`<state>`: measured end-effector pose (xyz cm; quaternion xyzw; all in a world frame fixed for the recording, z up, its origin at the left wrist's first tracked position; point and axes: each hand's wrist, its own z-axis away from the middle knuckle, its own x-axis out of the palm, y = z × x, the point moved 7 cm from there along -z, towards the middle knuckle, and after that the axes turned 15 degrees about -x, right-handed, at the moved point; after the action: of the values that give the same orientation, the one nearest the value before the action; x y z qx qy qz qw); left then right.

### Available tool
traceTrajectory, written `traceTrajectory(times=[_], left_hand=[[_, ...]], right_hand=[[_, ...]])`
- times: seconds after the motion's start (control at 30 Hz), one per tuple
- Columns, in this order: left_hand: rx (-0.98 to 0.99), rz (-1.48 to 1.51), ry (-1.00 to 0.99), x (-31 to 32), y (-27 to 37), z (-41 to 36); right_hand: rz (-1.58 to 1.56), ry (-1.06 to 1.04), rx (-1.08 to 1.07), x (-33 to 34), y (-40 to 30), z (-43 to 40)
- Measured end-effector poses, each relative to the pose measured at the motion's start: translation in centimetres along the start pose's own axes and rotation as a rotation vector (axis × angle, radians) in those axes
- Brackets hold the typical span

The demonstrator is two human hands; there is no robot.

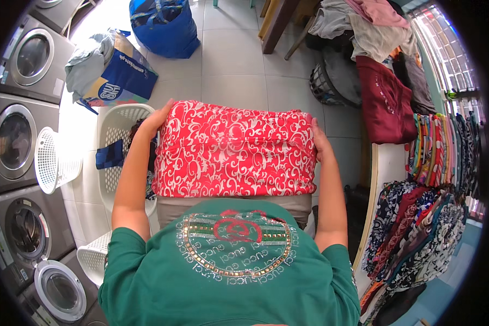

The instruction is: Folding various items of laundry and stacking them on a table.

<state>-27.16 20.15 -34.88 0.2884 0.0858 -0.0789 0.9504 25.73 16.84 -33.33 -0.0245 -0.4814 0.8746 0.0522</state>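
A red cloth with a white scroll pattern (236,150) lies folded into a wide rectangle across the lap of grey-beige trousers. At its upper left corner, my left hand (159,118) holds the edge. My right hand (320,140) grips the opposite side near the upper right corner. The fingertips of both hands are partly hidden by the cloth. A white perforated plastic laundry basket (110,118) stands left of the lap, partly behind my left arm, with a blue checked cloth (109,155) and dark patterned clothes in it.
Front-loading washing machines (14,136) line the left side, one with its round door open. Nearer stands another white basket (57,163). Ahead are a blue bag (165,32) and a shopping bag with grey cloth (124,73). Folded clothes (436,150) and maroon trousers (385,102) lie right.
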Motion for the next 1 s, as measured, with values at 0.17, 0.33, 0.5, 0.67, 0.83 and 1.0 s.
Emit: traceTrajectory(times=[0.17,0.33,0.5,0.67,0.83,1.0], left_hand=[[-0.355,0.200,-0.316,2.9,1.6,-3.0],[-0.178,0.033,-0.169,2.4,4.3,-4.6],[-0.058,0.295,-0.292,2.5,6.4,-5.0],[0.356,0.574,-0.304,-0.7,7.9,1.6],[0.749,0.293,-0.369,-3.5,1.3,14.6],[0.380,-0.011,-0.285,-1.6,-9.2,16.6]], right_hand=[[0.092,-0.093,0.095,-0.7,-1.4,-0.7],[0.423,-0.127,0.261,-4.4,-0.9,-0.2],[0.233,-0.201,-0.122,-8.2,-2.5,-0.1],[0.095,0.010,-0.493,-11.2,-5.3,1.9],[-0.046,0.136,-0.707,-13.9,-3.7,6.9],[0.439,0.236,-0.481,-13.4,1.2,7.4]])
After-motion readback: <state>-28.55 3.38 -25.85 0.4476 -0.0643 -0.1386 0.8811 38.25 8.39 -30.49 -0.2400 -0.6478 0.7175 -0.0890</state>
